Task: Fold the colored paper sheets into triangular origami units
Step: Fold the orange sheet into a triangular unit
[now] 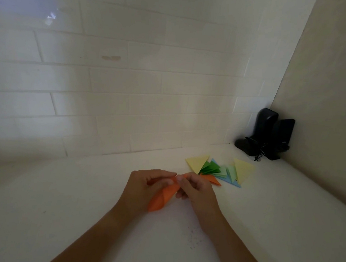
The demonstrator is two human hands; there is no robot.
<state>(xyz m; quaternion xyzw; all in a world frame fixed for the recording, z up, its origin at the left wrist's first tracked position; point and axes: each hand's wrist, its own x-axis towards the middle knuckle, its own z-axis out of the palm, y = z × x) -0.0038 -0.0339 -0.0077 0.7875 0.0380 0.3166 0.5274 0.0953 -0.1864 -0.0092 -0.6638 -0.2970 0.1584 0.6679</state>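
- Orange paper (164,197) is pinched at its far tip by both hands, left hand (143,185) and right hand (194,190).
- Its long axis trails down-left from the pinch, under the left hand.

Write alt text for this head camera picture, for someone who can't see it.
Two bare hands, left hand and right hand, hold a partly folded orange paper over a white counter. Behind them lies a pile of folded triangles in yellow, green, blue and orange; dark objects stand in the tiled corner.
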